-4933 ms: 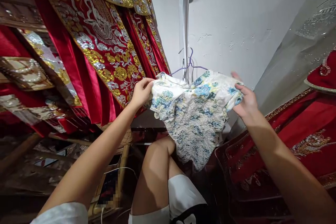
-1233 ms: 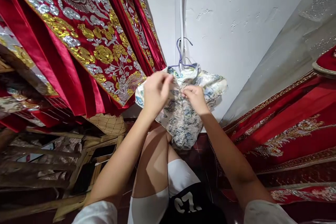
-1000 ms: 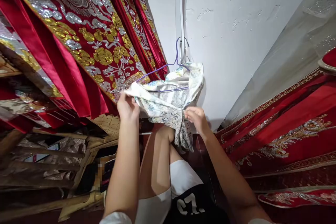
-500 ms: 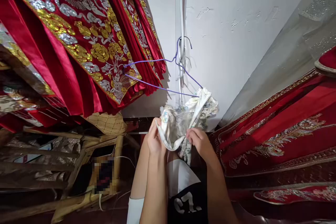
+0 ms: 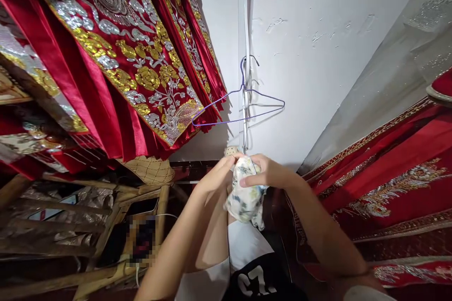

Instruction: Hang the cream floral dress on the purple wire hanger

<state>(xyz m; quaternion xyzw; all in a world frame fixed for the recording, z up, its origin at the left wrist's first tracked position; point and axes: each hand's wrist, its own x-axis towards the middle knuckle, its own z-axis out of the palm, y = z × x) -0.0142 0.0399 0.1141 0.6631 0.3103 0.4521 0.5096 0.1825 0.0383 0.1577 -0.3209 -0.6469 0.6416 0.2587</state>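
A small white garment with a blue, green and yellow floral print hangs bunched up between my hands, above my lap. My left hand grips its upper edge from the left, the fingertips partly hidden behind the cloth. From the right my right hand closes round the upper part, its thumb lying across the front. Beyond them a purple wire hanger hangs by its hook from a white strap at the wall, with no cloth on it.
Red embroidered garments hang at the left, and another red beaded one at the right. A bamboo chair with a phone and a cable stands lower left. The white wall is straight ahead.
The floral garment has come off the hanger's right end and is gathered closer to my lap. The hanger has swung back to the right and hangs more level. My right hand has moved up.
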